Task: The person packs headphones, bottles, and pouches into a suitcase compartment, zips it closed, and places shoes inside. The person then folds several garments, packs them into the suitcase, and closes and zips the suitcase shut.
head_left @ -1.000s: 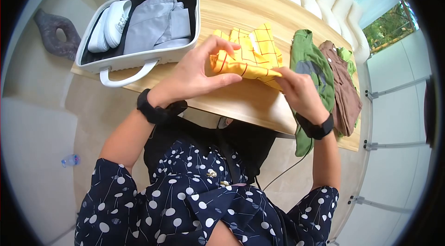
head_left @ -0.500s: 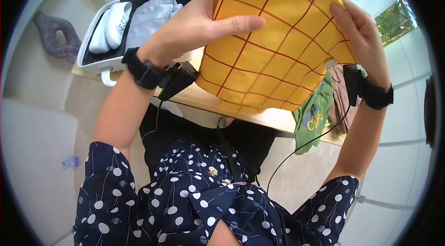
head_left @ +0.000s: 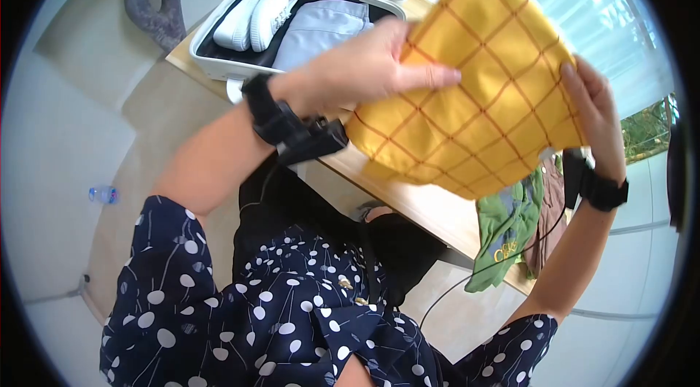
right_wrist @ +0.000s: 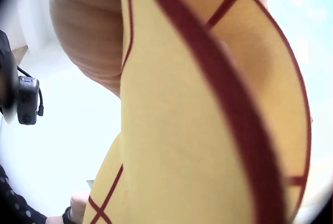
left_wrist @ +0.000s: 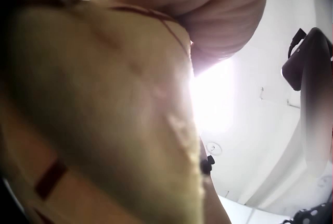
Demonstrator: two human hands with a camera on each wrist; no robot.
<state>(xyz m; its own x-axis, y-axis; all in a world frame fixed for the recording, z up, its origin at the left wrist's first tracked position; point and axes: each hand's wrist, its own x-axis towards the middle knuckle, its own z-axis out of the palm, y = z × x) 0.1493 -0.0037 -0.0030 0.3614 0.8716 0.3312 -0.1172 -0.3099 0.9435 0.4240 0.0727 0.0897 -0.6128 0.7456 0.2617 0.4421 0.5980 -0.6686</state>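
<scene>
A folded yellow cloth [head_left: 488, 80] with a dark red grid hangs raised over the table, tilted and slightly blurred. My left hand [head_left: 364, 70] grips its left edge, thumb across the front and the other fingers hidden behind. At the right edge my right hand [head_left: 598, 106] pinches the cloth, thumb on the near face. Close up, the yellow cloth [left_wrist: 104, 104] covers much of the left wrist view. In the right wrist view, layers of the cloth [right_wrist: 177, 109] curve apart from each other below the palm.
An open white suitcase [head_left: 211, 66] stands at the table's left end, with white shoes [head_left: 270, 18] and folded grey clothing [head_left: 321, 29] inside. A green garment [head_left: 503, 234] and a brown one [head_left: 550, 219] hang over the front edge of the wooden table [head_left: 408, 197]. A cable runs from the right wrist.
Both hands have lifted the yellow cloth from the table and raised it before me. Since half a second ago it has tilted, and the head view has swung so the suitcase sits further right.
</scene>
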